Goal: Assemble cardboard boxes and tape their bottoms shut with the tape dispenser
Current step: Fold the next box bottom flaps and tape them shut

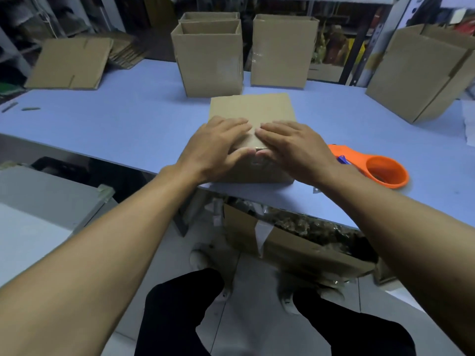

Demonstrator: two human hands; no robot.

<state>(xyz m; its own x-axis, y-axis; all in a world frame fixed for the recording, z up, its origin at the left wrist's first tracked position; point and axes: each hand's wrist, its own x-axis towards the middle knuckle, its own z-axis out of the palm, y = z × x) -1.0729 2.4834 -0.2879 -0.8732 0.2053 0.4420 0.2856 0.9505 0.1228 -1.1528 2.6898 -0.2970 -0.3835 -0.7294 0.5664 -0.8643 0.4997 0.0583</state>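
Note:
A brown cardboard box (252, 109) stands on the blue table (128, 124) near its front edge, closed flaps facing up. My left hand (218, 145) and my right hand (295, 147) lie flat side by side on the near half of those flaps, fingers straight, thumbs meeting over the near edge. The orange tape dispenser (377, 168) lies on the table just right of my right wrist, touched by neither hand.
Assembled boxes stand behind: two nested ones (208, 55), one (282, 50) to their right, a larger one (421, 73) at far right. Flat cardboard blanks (69, 62) lie at back left. Under the table edge sits an open carton (295, 240) of packing filler.

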